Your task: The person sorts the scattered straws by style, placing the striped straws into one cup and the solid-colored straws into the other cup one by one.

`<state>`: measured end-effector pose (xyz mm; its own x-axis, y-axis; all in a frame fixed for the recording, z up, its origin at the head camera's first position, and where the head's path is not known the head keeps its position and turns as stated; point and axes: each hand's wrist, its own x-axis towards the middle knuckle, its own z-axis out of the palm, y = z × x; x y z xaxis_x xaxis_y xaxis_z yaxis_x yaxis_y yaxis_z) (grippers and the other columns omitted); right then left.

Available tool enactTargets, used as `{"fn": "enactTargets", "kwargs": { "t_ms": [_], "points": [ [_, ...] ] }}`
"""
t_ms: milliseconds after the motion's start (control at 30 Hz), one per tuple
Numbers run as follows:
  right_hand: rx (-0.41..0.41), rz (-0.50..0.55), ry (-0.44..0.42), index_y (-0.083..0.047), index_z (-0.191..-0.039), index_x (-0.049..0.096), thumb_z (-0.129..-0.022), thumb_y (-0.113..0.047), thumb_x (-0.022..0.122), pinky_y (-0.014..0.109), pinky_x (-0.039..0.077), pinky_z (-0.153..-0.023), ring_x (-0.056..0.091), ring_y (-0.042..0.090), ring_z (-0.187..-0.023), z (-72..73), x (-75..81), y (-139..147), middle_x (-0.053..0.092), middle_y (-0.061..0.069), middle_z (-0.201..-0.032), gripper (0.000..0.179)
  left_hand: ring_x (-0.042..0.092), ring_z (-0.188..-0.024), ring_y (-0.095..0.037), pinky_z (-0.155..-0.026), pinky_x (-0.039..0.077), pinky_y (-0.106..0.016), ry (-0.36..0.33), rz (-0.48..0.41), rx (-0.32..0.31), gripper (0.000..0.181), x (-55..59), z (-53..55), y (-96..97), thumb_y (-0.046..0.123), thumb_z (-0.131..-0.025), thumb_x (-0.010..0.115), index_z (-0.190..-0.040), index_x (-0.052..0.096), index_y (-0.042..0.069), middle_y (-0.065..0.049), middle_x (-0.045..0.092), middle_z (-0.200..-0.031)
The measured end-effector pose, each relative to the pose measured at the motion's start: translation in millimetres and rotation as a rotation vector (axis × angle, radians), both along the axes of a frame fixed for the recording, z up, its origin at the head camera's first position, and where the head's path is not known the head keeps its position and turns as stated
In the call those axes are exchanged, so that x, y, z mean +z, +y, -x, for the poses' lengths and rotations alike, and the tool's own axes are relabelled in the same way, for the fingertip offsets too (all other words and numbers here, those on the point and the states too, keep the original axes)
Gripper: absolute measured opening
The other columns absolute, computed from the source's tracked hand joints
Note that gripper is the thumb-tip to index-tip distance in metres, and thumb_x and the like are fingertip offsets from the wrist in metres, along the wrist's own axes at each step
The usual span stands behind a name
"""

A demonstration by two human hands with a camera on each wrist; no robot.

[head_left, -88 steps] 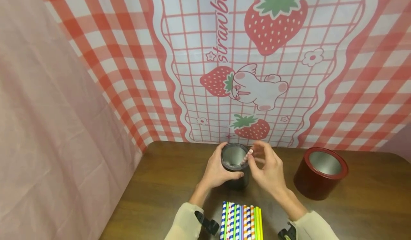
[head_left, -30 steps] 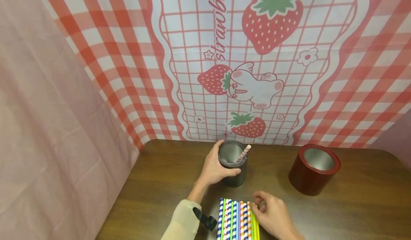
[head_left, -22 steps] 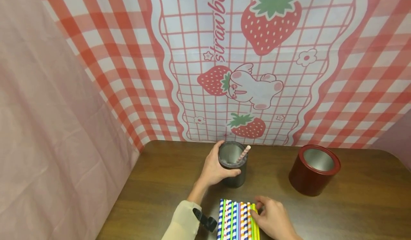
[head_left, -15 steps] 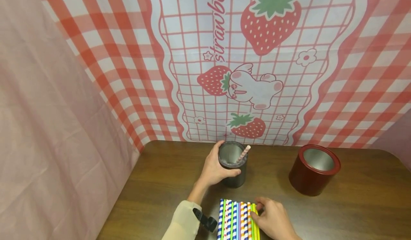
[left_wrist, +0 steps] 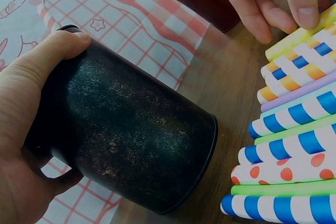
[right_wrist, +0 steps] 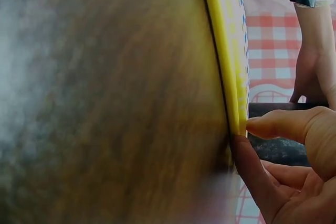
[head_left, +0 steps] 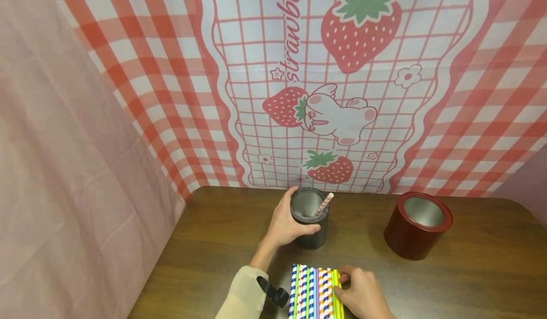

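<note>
My left hand grips a dark, mottled metal canister, thumb across its front near the rim. The canister stands upright, open at the top. One pink-and-white striped paper straw leans inside it against the right side. In front lies a flat row of colourful straws: striped, dotted and plain. At the row's right edge, my right hand pinches the end of a yellow straw between thumb and fingers, as the right wrist view shows. The left wrist view has the canister's side and the straw ends.
A dark red canister, open on top with a silvery inside, stands to the right on the wooden table. Behind the table hangs a red-checked strawberry cloth. A pale pink curtain hangs at the left.
The right hand has left the pink striped straw in the dark canister and come down to the row's right edge, where it now pinches a yellow straw. The left hand keeps its grip.
</note>
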<state>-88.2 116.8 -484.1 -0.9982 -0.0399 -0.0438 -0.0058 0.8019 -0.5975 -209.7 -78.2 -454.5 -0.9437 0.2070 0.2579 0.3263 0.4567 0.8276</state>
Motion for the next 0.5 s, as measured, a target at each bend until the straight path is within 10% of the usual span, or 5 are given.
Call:
{"fn": "enactTargets", "kwargs": {
  "t_ms": [500],
  "points": [
    [0.014,-0.053,-0.049,-0.006,-0.085,0.071,-0.06,-0.022,0.081,0.033,0.04,-0.058,0.048,0.014,-0.064,4.1,-0.9,-0.4,0.057,-0.005,-0.068,0.031,0.053,-0.113,-0.017,-0.093,0.044,-0.038,-0.006,-0.001,0.0,0.11,-0.1,0.8,0.2,0.036,-0.054,0.092,-0.146,0.032,0.025,0.001,0.052,-0.131]
  ]
}}
